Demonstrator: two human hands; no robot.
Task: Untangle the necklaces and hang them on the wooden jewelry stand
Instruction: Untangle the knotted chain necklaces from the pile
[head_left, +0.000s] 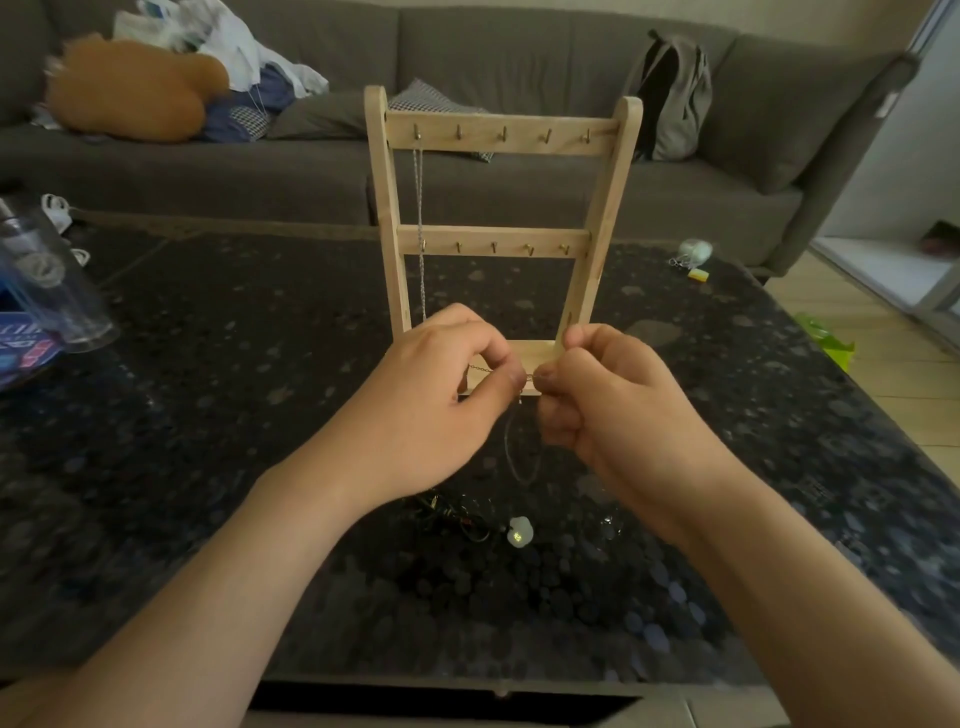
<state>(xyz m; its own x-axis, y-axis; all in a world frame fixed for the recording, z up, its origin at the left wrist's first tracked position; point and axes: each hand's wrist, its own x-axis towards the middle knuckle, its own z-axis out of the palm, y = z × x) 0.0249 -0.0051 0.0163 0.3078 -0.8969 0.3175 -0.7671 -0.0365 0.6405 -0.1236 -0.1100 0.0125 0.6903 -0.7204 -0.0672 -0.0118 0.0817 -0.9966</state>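
The wooden jewelry stand (500, 136) stands upright on the dark table, with two rows of small hooks. A silver chain necklace (420, 208) hangs from the top row's leftmost hook. In front of the stand's base, my left hand (441, 395) and my right hand (602, 400) pinch a thin chain necklace (519, 452) between them; its loop dangles below my fingers. A tangle of dark necklaces (457, 517) with a pale pendant (519, 531) lies on the table beneath my wrists.
The speckled dark table (234, 415) has a clear tumbler (52, 280) and a blue box at the left edge, and small items (693, 254) at far right. A grey sofa (519, 62) with clothes, a plush toy and a backpack stands behind.
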